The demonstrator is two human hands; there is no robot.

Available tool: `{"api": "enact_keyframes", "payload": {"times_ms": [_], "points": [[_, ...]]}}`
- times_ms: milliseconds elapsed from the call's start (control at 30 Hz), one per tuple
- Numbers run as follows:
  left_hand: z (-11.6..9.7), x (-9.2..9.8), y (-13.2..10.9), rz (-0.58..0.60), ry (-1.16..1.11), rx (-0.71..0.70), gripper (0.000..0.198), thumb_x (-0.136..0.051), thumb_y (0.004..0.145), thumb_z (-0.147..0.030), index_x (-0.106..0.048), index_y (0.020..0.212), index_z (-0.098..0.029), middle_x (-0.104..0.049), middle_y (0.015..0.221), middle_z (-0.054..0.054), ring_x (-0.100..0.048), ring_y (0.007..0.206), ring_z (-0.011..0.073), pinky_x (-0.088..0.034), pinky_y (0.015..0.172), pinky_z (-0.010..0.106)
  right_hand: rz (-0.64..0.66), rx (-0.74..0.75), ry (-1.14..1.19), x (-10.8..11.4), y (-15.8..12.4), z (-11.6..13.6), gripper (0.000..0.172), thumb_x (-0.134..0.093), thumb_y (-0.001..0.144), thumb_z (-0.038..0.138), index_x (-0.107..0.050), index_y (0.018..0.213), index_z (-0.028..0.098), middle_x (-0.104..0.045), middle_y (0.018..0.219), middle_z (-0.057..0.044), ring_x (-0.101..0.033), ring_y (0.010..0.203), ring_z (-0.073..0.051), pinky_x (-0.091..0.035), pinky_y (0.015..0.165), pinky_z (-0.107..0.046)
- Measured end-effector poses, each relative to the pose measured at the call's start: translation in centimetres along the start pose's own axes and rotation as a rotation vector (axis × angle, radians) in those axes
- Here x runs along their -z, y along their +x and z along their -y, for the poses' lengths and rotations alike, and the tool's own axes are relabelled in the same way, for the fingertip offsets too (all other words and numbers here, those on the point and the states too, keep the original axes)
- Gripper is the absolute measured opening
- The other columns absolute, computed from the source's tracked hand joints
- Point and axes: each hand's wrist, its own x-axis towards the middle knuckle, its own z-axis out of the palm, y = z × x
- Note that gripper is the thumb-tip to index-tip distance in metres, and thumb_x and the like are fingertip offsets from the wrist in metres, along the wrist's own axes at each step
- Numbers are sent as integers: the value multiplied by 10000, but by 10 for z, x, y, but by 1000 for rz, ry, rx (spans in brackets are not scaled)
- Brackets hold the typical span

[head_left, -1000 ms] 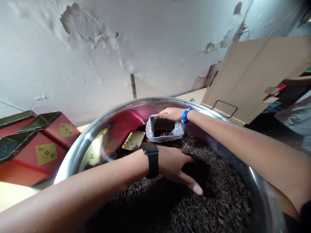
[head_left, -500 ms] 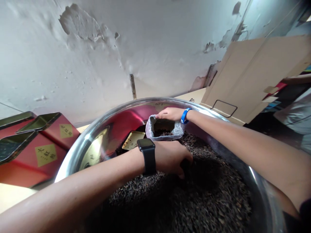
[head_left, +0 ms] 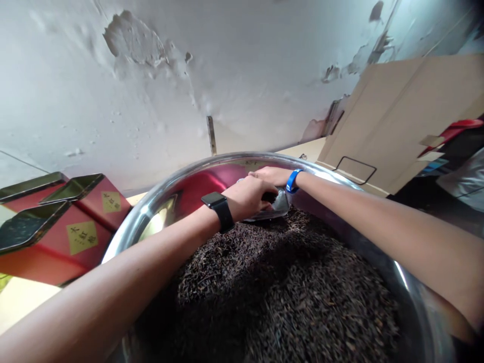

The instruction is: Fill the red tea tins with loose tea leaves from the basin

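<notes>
A wide shiny metal basin (head_left: 130,233) holds a heap of dark, dry tea leaves (head_left: 321,287). At its far side a clear plastic bag (head_left: 281,203) stands among the leaves, mostly covered by my hands. My left hand (head_left: 247,196), wearing a black watch, is over the bag's mouth with its fingers curled round dark tea leaves, largely hidden by the hand. Behind it my right hand (head_left: 273,175), with a blue wristband, grips the bag's far rim between thumb and fingers.
Several red tea tins (head_left: 81,237) with yellow labels stand open-topped left of the basin. A large cardboard box (head_left: 397,111) is at the right, with a thin black wire loop (head_left: 355,170) before it. Behind rises a peeling wall (head_left: 242,65).
My left hand has risen from the tea heap and moved away from me to the bag's mouth. My right hand stays on the bag's rim. A person's arm at the far right has left view.
</notes>
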Motion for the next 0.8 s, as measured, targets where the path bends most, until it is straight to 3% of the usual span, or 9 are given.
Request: {"api": "enact_keyframes", "payload": {"times_ms": [233,400,600,800], "points": [[14,-14,0,-73,83,8,272,-543,779,-151,-621,1036,-191,-659,991,40,-580,899,162,-435,795,269,-18,-6,84,0,-3,5,611,-192,885,566,-635,875,145,-654,965,-112,-576,874,-188,-401,789,-264],[12,-15,0,-105,198,70,282,-581,779,-249,-593,1060,-275,-650,1009,13,-587,906,209,-452,763,337,-15,-95,33,1,-5,12,600,-194,903,516,-613,787,103,-651,863,-152,-556,825,-197,-402,725,-281],[5,-14,-3,-140,225,65,378,-584,783,-295,-527,1155,-272,-585,1153,31,-560,980,200,-459,750,316,-20,-106,87,1,-2,7,599,-195,880,567,-617,821,146,-650,956,-125,-565,893,-212,-406,797,-307],[5,-12,-2,-110,238,140,170,-499,828,-279,-657,869,-234,-655,860,26,-586,817,183,-435,647,286,-45,-85,49,1,-2,7,626,-213,864,593,-623,755,132,-657,869,-136,-573,815,-214,-416,755,-321]]}}
